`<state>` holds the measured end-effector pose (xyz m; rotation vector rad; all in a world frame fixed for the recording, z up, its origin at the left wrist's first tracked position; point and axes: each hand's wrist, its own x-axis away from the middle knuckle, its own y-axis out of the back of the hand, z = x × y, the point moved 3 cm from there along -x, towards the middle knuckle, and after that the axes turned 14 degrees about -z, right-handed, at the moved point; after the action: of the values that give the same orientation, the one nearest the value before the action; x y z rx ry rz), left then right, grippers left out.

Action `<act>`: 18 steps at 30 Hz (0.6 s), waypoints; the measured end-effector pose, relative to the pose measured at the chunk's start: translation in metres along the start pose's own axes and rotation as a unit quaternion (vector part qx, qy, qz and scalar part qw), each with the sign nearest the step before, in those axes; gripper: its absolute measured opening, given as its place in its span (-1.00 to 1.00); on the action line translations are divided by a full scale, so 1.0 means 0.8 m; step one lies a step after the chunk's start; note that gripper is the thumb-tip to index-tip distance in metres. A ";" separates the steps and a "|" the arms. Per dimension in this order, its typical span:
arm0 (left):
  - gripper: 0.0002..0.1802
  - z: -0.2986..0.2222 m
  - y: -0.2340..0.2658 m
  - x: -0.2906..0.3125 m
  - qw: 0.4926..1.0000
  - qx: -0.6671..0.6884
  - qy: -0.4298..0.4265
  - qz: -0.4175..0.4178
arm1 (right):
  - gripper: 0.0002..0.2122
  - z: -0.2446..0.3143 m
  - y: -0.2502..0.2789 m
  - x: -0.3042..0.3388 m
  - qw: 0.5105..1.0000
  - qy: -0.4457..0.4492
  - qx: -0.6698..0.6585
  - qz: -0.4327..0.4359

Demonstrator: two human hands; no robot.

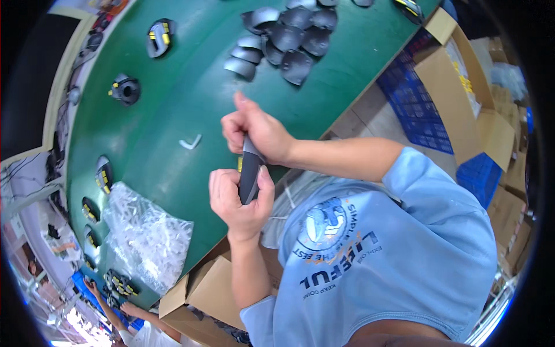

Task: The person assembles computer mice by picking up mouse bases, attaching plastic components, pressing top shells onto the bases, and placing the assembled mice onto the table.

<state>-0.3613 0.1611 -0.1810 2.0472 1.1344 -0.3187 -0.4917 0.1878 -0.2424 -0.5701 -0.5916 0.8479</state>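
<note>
A long, curved grey-and-black part [250, 173] with a bit of yellow at its side is held between my two hands, over the near edge of the green table [167, 104]. My left hand [237, 196] grips its lower end, thumb pressed on one side and fingers curled on the other. At the upper end my right hand [257, 130] is closed around it, one digit sticking up. The fingers hide much of the part. Left of my hands lies a small white bent piece [189, 142]. Several dark grey curved shells [287, 37] are heaped beyond my right hand.
Black, grey and yellow pieces [159, 38] lie along the table's far side. A clear bag of white pieces [144, 237] rests on the left. Cardboard boxes [217, 289] and a blue crate [413, 104] stand beside the table. Another person's arms [147, 315] reach in at lower left.
</note>
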 end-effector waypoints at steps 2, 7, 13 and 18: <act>-0.77 0.027 0.014 0.027 0.955 0.198 0.213 -0.050 | -0.44 0.010 -0.004 0.011 0.999 0.024 0.024 0.026; -0.42 0.040 0.031 0.039 0.804 0.412 0.404 -0.141 | -0.72 0.031 -0.010 0.053 0.992 0.008 0.074 0.103; -0.24 0.053 0.037 0.038 0.876 0.305 0.371 -0.047 | -0.76 0.034 -0.011 0.042 0.962 0.095 0.198 0.162; -0.28 0.060 0.042 0.050 0.832 0.389 0.392 -0.049 | -0.80 0.036 -0.022 0.044 0.941 0.051 0.250 0.221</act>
<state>-0.3044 0.1402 -0.2184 2.9897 1.8081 0.0674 -0.4836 0.2136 -0.2015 -0.2761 -0.1324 1.3345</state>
